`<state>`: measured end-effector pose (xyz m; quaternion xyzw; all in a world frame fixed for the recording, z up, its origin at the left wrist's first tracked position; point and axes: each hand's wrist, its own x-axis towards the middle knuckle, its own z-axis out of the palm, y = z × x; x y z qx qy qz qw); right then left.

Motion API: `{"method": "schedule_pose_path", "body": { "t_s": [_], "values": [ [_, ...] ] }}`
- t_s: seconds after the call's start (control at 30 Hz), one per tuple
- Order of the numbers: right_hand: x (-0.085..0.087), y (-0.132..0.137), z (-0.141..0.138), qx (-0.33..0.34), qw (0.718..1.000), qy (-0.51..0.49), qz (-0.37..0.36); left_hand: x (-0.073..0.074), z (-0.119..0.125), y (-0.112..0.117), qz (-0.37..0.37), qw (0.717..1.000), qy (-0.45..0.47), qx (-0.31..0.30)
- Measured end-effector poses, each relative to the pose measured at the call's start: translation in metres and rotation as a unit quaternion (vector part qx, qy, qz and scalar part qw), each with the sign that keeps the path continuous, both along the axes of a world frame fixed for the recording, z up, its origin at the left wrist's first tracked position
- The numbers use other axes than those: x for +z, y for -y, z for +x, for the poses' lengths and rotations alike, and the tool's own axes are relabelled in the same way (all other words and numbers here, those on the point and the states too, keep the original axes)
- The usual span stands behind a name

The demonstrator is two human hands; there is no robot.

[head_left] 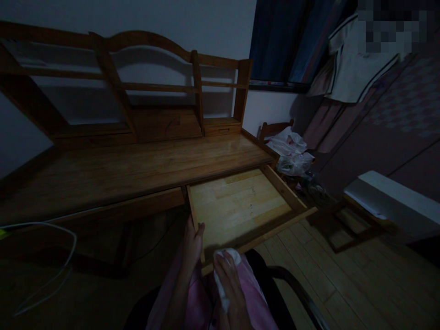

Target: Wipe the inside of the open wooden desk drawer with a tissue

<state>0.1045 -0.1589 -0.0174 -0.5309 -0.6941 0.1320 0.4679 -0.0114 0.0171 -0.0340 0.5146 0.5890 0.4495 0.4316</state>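
A wooden desk (130, 169) with a shelf unit on top stands against the wall. Its shallow drawer (240, 206) is pulled out and nothing lies in it. My left hand (192, 243) rests on the drawer's near left corner, thumb over the side rail and fingers wrapped under it. My right hand (228, 279) is closed on a white cloth (225, 261) at the drawer's front edge, above my lap in pink clothing.
A white cable (51, 256) loops at the left under the desk. A chair with plastic bags (292, 153) stands to the right of the desk. A white box (388, 197) sits on a low stand at far right. Clothes hang near a dark window.
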Motion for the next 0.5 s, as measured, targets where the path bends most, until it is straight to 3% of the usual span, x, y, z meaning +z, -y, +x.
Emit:
{"method": "schedule_pose_path", "body": {
  "t_s": [0.23,0.37,0.5],
  "values": [
    [-0.004,-0.003,-0.011,0.079,0.994,0.080,0.007,-0.004,-0.001,-0.002,0.016,1.000,-0.002,-0.008],
    [0.011,0.002,0.010,0.080,0.991,0.108,-0.003,-0.004,-0.002,-0.001,0.026,1.000,0.003,-0.009],
    [0.020,0.006,0.039,0.035,0.992,0.117,-0.006,0.001,-0.002,0.002,0.025,1.000,0.010,-0.017]
  ]
}}
